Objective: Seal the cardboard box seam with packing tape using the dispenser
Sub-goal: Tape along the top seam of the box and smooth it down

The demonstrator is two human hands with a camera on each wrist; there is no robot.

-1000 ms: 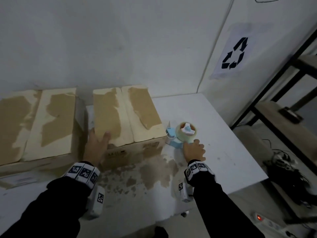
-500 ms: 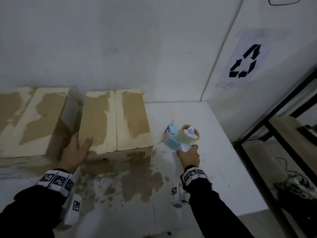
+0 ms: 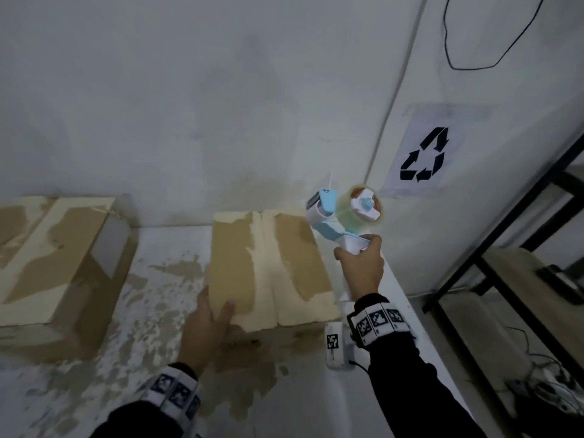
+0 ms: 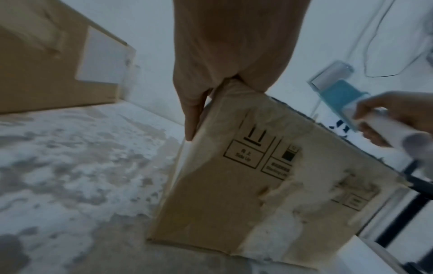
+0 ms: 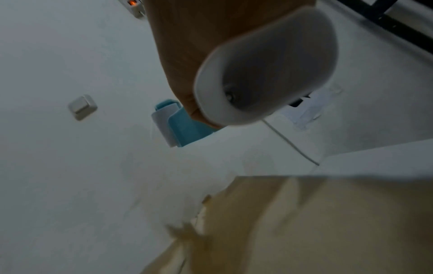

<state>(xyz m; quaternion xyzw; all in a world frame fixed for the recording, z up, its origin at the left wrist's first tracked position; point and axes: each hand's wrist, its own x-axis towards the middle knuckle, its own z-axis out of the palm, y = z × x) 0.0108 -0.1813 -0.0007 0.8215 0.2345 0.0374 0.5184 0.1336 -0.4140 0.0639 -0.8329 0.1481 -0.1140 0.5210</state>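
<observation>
A person's right hand grips the white handle of a blue-and-white plastic tape dispenser carrying a roll of clear packing tape, raised in the air above the far right corner of a worn brown cardboard box. The left hand clasps the box's near left corner, thumb on top, on the stained white surface. A second, similar cardboard box sits to the left.
</observation>
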